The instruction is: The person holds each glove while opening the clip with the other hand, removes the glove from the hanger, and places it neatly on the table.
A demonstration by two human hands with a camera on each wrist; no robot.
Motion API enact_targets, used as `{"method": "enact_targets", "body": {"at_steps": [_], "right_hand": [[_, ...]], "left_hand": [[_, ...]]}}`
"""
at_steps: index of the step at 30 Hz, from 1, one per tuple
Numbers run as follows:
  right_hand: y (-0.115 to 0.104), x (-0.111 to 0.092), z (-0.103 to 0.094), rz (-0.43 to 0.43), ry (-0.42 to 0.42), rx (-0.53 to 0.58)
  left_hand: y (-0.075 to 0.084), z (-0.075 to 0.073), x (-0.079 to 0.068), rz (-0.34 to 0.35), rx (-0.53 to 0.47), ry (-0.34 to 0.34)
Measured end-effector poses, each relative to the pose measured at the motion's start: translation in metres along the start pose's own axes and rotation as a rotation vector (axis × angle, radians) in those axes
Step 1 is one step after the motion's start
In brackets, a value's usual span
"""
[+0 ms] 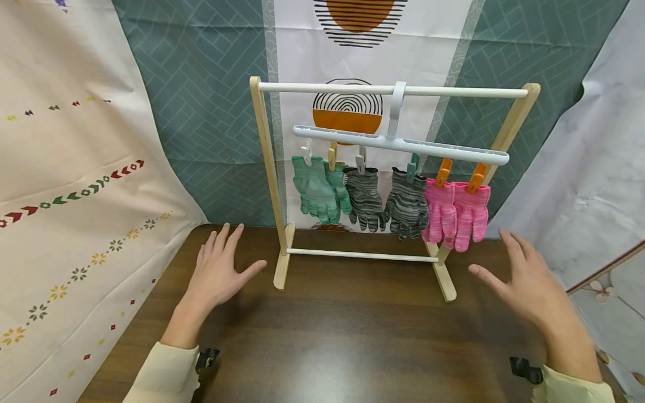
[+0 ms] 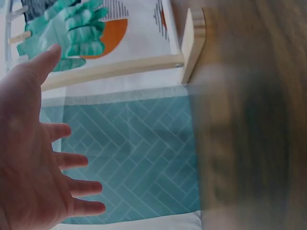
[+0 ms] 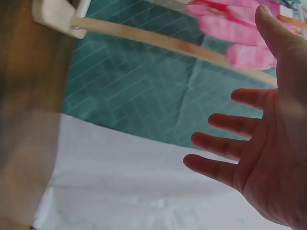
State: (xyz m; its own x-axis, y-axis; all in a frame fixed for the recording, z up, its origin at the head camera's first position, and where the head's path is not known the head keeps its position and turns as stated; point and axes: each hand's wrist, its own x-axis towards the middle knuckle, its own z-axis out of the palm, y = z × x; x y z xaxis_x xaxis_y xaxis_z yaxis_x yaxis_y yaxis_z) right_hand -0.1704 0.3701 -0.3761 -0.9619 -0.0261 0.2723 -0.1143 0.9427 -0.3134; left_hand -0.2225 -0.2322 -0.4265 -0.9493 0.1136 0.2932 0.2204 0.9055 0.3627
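Observation:
A small wooden drying rack point(image 1: 269, 162) with white rods stands on the table. From its top rod hangs a pale blue hanger point(image 1: 398, 143), tilted lower on the right. Clothespins hold gloves along it: green gloves point(image 1: 317, 193) at the left, grey striped gloves point(image 1: 407, 204) in the middle, pink gloves point(image 1: 471, 215) at the right. My left hand point(image 1: 214, 274) is spread in the air left of the rack, holding nothing. To the right of the rack, my right hand point(image 1: 529, 285) is likewise spread and holds nothing. Both wrist views show straight fingers apart from the gloves.
The brown wooden table point(image 1: 332, 336) extends in front of the rack. A green and white patterned cloth point(image 1: 211, 112) hangs behind it. Cream fabric point(image 1: 75, 196) stands on the left, whitish fabric point(image 1: 589, 184) on the right. One orange clothespin point(image 1: 443, 172) holds a pink glove.

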Motion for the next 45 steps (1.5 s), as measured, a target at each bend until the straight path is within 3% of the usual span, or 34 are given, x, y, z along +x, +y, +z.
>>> {"method": "enact_targets", "body": {"at_steps": [15, 26, 37, 45], "right_hand": [[-0.048, -0.002, -0.023, -0.109, 0.129, 0.012], [-0.085, 0.009, -0.009, -0.285, 0.176, 0.066], [-0.125, 0.028, 0.01, -0.332, 0.036, 0.207], [-0.152, 0.049, 0.028, -0.415, 0.049, 0.364]], "left_hand": [[0.028, -0.006, 0.005, 0.081, -0.034, 0.067], [0.055, -0.007, 0.013, 0.149, -0.15, 0.094], [0.087, -0.007, 0.03, 0.196, -0.328, 0.087], [0.109, -0.004, 0.048, 0.205, -0.478, 0.122]]}}
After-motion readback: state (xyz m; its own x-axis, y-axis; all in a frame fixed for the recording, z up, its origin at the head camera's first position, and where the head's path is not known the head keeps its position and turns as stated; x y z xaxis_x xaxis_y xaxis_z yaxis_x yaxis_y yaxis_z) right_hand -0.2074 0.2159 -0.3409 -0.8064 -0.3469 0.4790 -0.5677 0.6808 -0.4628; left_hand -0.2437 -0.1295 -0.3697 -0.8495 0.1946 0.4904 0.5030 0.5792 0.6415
